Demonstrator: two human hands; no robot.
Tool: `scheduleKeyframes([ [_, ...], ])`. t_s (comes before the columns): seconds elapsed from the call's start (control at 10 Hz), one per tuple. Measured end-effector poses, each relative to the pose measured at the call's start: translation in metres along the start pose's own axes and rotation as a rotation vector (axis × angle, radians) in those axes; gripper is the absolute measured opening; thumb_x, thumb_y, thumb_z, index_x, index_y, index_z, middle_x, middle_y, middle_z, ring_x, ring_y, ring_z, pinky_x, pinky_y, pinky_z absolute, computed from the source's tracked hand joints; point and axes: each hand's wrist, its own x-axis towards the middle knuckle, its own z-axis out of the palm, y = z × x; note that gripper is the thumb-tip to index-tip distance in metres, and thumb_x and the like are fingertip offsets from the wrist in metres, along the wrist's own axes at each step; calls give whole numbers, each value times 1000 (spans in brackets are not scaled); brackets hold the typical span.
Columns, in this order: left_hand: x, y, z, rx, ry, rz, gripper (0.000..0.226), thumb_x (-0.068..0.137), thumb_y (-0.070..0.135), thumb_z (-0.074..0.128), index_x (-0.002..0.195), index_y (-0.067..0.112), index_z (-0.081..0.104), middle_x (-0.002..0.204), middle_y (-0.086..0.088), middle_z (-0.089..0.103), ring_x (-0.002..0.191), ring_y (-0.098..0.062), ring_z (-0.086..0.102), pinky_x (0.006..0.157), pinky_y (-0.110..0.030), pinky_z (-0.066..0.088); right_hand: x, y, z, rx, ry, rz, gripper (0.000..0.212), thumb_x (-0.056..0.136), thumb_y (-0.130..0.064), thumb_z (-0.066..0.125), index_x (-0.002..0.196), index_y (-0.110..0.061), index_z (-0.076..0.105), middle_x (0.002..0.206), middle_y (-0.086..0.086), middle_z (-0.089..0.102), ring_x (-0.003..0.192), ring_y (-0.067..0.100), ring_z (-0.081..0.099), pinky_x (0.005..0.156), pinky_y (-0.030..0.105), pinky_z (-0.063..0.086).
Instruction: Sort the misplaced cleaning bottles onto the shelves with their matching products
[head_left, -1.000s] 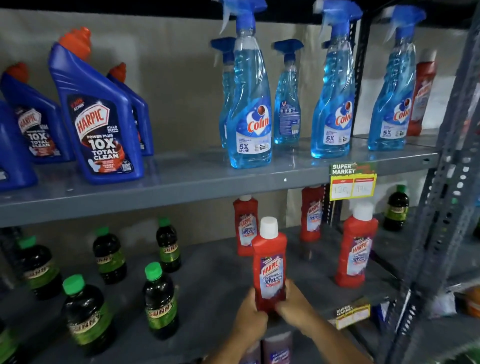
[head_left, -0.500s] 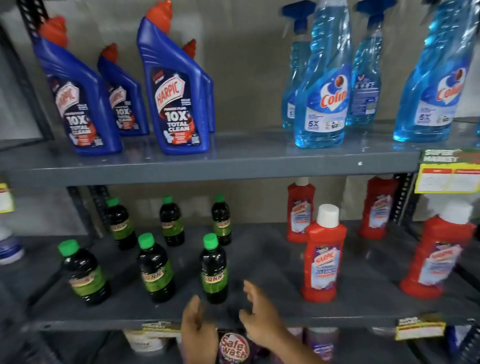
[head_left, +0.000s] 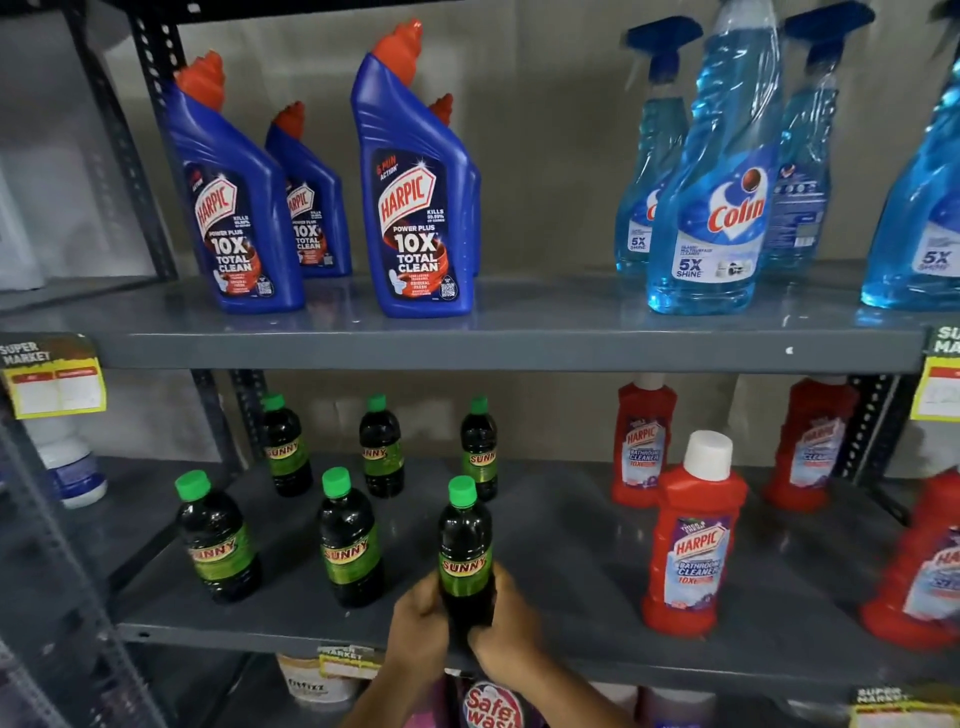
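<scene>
A dark Sunny bottle with a green cap (head_left: 464, 545) stands upright at the front of the lower shelf (head_left: 571, 654). My left hand (head_left: 418, 623) and my right hand (head_left: 506, 621) wrap its base from both sides. Several more Sunny bottles (head_left: 348, 540) stand to its left and behind. To the right a red Harpic bathroom cleaner bottle with a white cap (head_left: 691, 540) stands free, with other red ones (head_left: 641, 441) behind it. On the upper shelf (head_left: 519, 348) are blue Harpic toilet cleaner bottles (head_left: 418, 197) and blue Colin spray bottles (head_left: 719, 208).
Yellow price tags (head_left: 54, 384) hang on the shelf edges. Perforated metal uprights (head_left: 150, 135) frame the rack on the left. Below the lower shelf sit a Safewash pack (head_left: 491, 704) and a white tub (head_left: 317, 680). A white container (head_left: 72, 467) stands on the neighbouring rack at left.
Both hands let go of the red Harpic bottle, which now stands on the lower shelf, then moved left and closed around the front right Sunny bottle. The view shifted left.
</scene>
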Motion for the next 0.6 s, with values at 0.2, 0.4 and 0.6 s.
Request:
scheduleKeyframes([
  [0.2, -36, 31, -29, 371, 157, 315, 56, 80, 2, 50, 134, 17, 47, 141, -2, 50, 123, -21, 53, 103, -23, 40, -25, -10, -29, -17, 175, -239, 78, 76, -3, 54, 145, -25, 27, 154, -2, 33, 141, 11, 30, 109, 12, 17],
  [0.4, -46, 161, -71, 584, 231, 981, 52, 93, 31, 34, 143, 17, 27, 152, 6, 25, 144, -6, 17, 117, -22, 17, -59, -88, -94, -112, 438, -889, 53, 88, -21, 52, 139, -25, 41, 149, -9, 38, 141, 1, 27, 116, 20, 24],
  [0.6, -24, 276, -90, 1005, 510, 1126, 60, 94, 38, 31, 145, 8, 15, 156, -9, 15, 146, -25, 9, 118, -41, 12, -57, -188, -146, -562, 854, -979, 61, 94, -35, 41, 148, -13, 22, 159, 9, 22, 148, 25, 15, 119, 42, 11],
])
